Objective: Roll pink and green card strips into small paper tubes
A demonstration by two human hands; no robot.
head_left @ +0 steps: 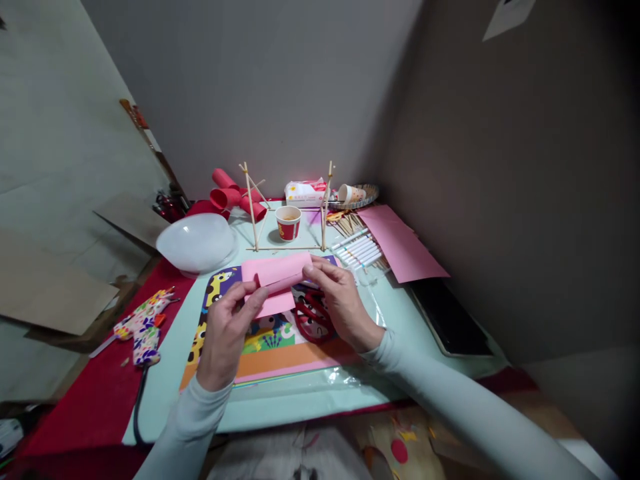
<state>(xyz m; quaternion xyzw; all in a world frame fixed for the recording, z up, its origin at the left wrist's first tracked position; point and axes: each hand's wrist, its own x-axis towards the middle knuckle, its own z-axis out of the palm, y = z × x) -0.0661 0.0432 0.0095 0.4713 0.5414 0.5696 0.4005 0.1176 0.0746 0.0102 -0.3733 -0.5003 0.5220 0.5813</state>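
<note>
My left hand (227,330) and my right hand (343,303) both grip a piece of pink paper (274,280), curled between them above a colourful giraffe-print pack of paper (220,293). Red scissors (313,319) lie under my right hand on that pack. Just beyond the paper stands a frame of thin wooden sticks (287,207) with a red paper cup (289,223) inside it.
A white bowl (197,243) sits at the left, red paper rolls (233,197) behind it. A patterned glue gun (143,327) lies on the red cloth. White markers (357,250), a pink sheet (403,247), a tissue pack (305,192) and a dark tablet (450,320) are at the right.
</note>
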